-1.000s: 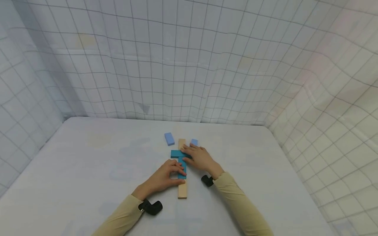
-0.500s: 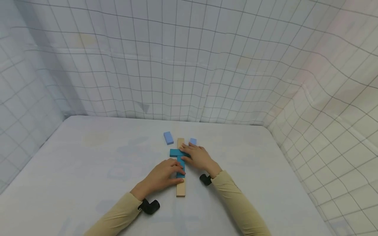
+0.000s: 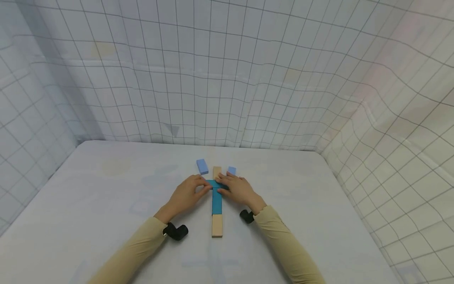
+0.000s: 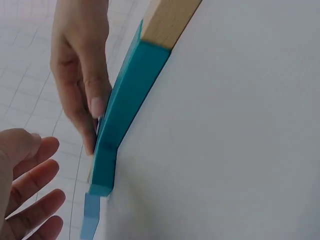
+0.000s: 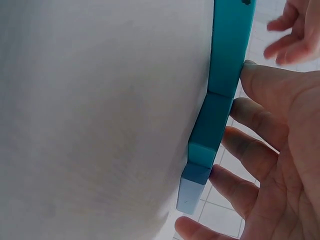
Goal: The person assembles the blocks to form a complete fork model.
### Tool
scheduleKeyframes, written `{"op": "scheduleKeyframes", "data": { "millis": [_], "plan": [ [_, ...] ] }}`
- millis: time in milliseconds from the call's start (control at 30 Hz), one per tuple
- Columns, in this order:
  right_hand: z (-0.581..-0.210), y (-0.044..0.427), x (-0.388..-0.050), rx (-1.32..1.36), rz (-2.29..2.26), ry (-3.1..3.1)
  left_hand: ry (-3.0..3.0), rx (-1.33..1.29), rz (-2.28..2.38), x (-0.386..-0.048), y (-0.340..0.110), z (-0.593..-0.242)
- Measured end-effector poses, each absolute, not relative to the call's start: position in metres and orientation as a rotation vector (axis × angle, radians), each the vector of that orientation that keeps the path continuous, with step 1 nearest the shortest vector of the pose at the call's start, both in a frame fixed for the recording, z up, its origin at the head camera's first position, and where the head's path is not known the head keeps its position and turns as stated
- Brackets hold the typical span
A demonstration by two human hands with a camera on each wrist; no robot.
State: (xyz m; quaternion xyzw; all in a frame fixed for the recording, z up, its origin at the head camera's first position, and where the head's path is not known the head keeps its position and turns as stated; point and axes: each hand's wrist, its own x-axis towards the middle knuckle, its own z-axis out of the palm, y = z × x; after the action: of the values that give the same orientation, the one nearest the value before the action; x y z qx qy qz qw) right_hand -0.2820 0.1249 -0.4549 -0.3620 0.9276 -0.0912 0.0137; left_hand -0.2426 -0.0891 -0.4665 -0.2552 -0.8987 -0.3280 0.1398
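Observation:
My left hand (image 3: 186, 195) hovers by the left end of a crosswise teal block (image 3: 212, 183), its fingers (image 4: 35, 180) loosely bent and apart from the block in the left wrist view. A second teal block (image 3: 217, 202) runs lengthwise from it, forming a T. My right hand (image 3: 239, 191) rests on the join, fingers spread. In the right wrist view its thumb (image 5: 265, 82) touches the lengthwise teal block's top edge, and other fingertips lie along the crosswise block and a light blue block (image 5: 192, 187). One wooden block (image 3: 217, 226) abuts the T's near end.
Another wooden block (image 3: 217, 171) lies beyond the crosswise teal block, partly under my right fingers. A separate light blue block (image 3: 202, 167) lies at an angle to its left. The white table (image 3: 117, 197) meets a gridded white curtain (image 3: 213, 79) behind and at the sides.
My left hand has left the lengthwise teal block and moved forward and left to the crosswise block's left end. My right hand has stayed in place on the blocks.

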Motion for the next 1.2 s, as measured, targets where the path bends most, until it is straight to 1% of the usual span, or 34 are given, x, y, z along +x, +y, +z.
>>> {"op": "scheduleKeyframes", "data": {
  "millis": [167, 300, 400, 633, 967, 1200],
  "plan": [
    [-0.456, 0.124, -0.282, -1.111, -0.291, 2.893, -2.608, -0.522, -0.995, -0.275, -0.105, -0.466],
    [-0.458, 0.125, -0.283, -1.134, -0.327, 2.88, -2.577, -0.427, -1.082, -0.298, -0.115, -0.473],
    [-0.46, 0.125, -0.282, -1.154, -0.361, 2.865, -2.565, -0.37, -1.122, -0.308, -0.117, -0.478],
    [-0.456, 0.126, -0.28, -1.174, -0.397, 2.867, -2.688, -0.204, -1.072, -0.316, -0.113, -0.482],
    [-0.455, 0.125, -0.282, -1.167, -0.388, 2.875, -2.723, -0.205, -1.06, -0.318, -0.11, -0.479],
    [-0.454, 0.126, -0.28, -1.212, -0.413, 2.874, -2.737, -0.26, -1.074, -0.314, -0.111, -0.479]
  ]
}}
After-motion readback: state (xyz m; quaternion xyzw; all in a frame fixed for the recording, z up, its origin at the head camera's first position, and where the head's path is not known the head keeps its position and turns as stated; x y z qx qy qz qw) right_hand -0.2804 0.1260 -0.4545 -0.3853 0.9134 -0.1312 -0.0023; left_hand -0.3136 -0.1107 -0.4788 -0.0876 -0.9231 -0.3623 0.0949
